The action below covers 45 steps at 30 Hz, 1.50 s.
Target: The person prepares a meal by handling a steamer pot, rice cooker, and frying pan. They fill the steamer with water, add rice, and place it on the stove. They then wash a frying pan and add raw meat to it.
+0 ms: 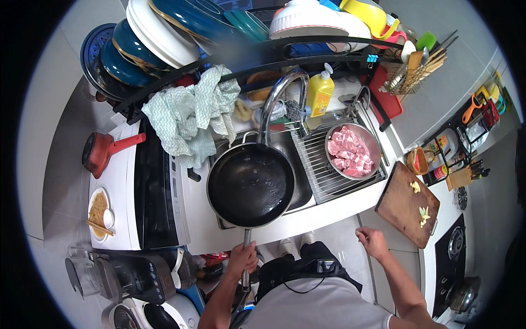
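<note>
My left hand [243, 259] grips the metal handle of a black frying pan [250, 185], which sits over the sink under the curved chrome faucet [283, 98]. Drops of water lie in the pan. My right hand [372, 242] hangs in the air before the counter with its fingers curled; whether it holds anything small cannot be told. To the right of the pan, a steel bowl [377, 144] of raw meat pieces [351, 152] stands on a wire drying rack [324, 181]. Farther right lies a wooden cutting board [396, 205] with ginger [415, 187] and cut pale-green and yellowish pieces [424, 216].
A black dish rack [254, 61] with bowls and plates spans the back; cloths [189, 111] hang from it. A yellow pump bottle [320, 94] stands behind the sink. A knife block [459, 177] and black cooktop [450, 263] are at right, a plate of food [98, 211] at left.
</note>
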Each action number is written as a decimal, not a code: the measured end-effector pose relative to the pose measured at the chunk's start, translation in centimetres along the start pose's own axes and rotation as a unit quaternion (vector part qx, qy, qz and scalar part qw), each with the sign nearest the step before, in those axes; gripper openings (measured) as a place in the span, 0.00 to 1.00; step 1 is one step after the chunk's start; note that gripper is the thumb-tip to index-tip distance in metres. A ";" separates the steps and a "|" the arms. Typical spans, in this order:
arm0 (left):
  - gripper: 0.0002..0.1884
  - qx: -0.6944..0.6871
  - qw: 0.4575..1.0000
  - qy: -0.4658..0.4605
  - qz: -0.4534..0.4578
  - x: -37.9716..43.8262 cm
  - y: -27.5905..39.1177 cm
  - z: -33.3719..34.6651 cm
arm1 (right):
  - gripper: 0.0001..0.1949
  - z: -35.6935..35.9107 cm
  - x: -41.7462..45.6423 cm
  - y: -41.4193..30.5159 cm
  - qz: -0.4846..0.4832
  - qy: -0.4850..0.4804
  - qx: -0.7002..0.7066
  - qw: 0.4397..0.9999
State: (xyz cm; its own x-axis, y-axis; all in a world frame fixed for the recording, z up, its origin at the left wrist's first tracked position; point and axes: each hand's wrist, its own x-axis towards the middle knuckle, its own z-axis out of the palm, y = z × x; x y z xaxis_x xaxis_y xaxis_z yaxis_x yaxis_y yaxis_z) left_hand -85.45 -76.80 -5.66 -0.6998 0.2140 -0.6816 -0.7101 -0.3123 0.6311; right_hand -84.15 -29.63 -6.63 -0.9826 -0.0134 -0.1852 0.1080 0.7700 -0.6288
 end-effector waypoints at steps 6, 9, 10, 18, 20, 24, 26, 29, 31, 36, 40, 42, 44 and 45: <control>0.21 0.016 1.000 -0.012 -0.001 -2.6 -0.8 0.0 | 0.10 2.4 -7.2 3.3 0.082 0.001 0.076 0.994; 0.21 0.005 1.000 -0.021 -0.014 -4.1 -1.5 0.2 | 0.08 3.3 -9.3 3.6 0.102 0.019 0.114 0.988; 0.21 -0.001 0.999 -0.025 -0.021 -4.7 -1.7 0.4 | 0.09 3.3 -10.0 3.7 0.105 0.011 0.111 0.988; 0.19 0.028 0.999 -0.018 -0.023 -10.5 -5.1 4.0 | 0.09 3.2 -17.9 7.4 0.116 0.017 0.123 0.985; 0.16 0.025 0.999 -0.004 -0.019 -12.3 -6.2 5.8 | 0.08 3.3 -21.3 9.2 0.134 0.014 0.115 0.984; 0.14 0.022 0.999 -0.042 -0.014 -15.0 -8.6 9.4 | 0.07 4.6 -30.4 15.3 0.159 0.024 0.109 0.981; 0.15 0.035 0.998 -0.043 -0.015 -16.3 -9.7 11.4 | 0.07 5.7 -35.5 17.9 0.198 0.032 0.113 0.973; 0.15 0.070 0.996 -0.058 -0.020 -17.2 -11.9 15.4 | 0.08 8.0 -44.3 21.4 0.266 0.068 0.156 0.949; 0.15 0.096 0.990 -0.100 -0.004 -17.8 -13.5 17.4 | 0.07 9.6 -50.2 23.3 0.317 0.075 0.176 0.929; 0.17 0.123 0.979 -0.161 -0.008 -20.1 -16.3 24.3 | 0.12 14.8 -62.6 26.2 0.389 0.095 0.145 0.905; 0.18 0.176 0.954 -0.236 -0.049 -21.1 -17.3 30.9 | 0.12 20.3 -69.3 25.8 0.517 0.117 0.297 0.794; 0.18 0.199 0.943 -0.256 -0.068 -21.3 -18.0 34.5 | 0.11 21.7 -70.8 24.6 0.532 0.137 0.326 0.770; 0.19 0.228 0.929 -0.279 -0.085 -21.0 -19.0 38.2 | 0.11 23.4 -71.8 23.8 0.546 0.149 0.345 0.749; 0.19 0.244 0.920 -0.292 -0.089 -20.6 -19.5 40.2 | 0.11 23.4 -71.7 23.1 0.552 0.160 0.358 0.736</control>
State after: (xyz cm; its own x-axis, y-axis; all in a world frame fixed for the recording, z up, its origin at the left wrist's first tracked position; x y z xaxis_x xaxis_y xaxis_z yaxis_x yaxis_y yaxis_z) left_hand -60.30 -37.91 10.92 -0.3906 0.7272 -0.5644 -0.6673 0.1987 0.7178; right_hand -7.65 -25.77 -25.57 -0.2105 0.6073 -0.7661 0.8068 -0.3346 -0.4870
